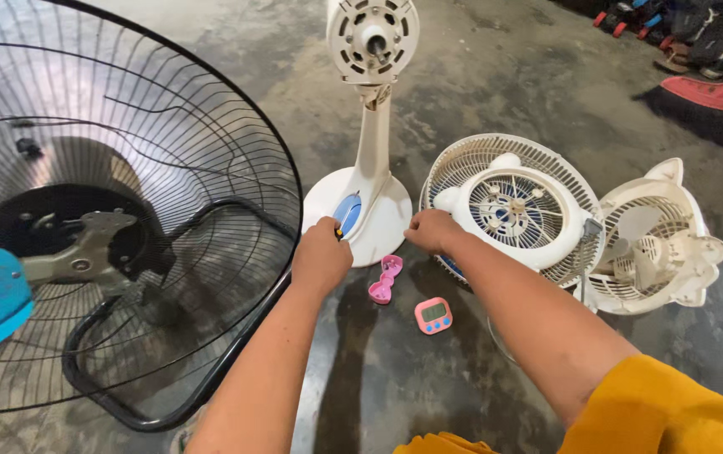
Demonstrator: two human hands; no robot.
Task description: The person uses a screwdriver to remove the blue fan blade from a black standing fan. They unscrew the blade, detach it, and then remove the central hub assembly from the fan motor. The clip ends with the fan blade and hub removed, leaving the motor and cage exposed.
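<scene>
A big black wire fan guard (126,210) stands left; white round fan grilles (512,202) lie right on the concrete floor (479,67). Small pink items (385,279) lie below the hands. The white fan base (361,210) is straight ahead: the left hand (321,252) is closed on a small yellow-tipped tool (339,231) at its edge, and the right hand (433,231) is curled just beside it.

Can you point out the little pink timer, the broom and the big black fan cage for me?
pink timer (433,315), head view, on its small screen.
broom (708,94), head view, on its red head.
black fan cage (168,160), head view, on its wire ribs.
</scene>
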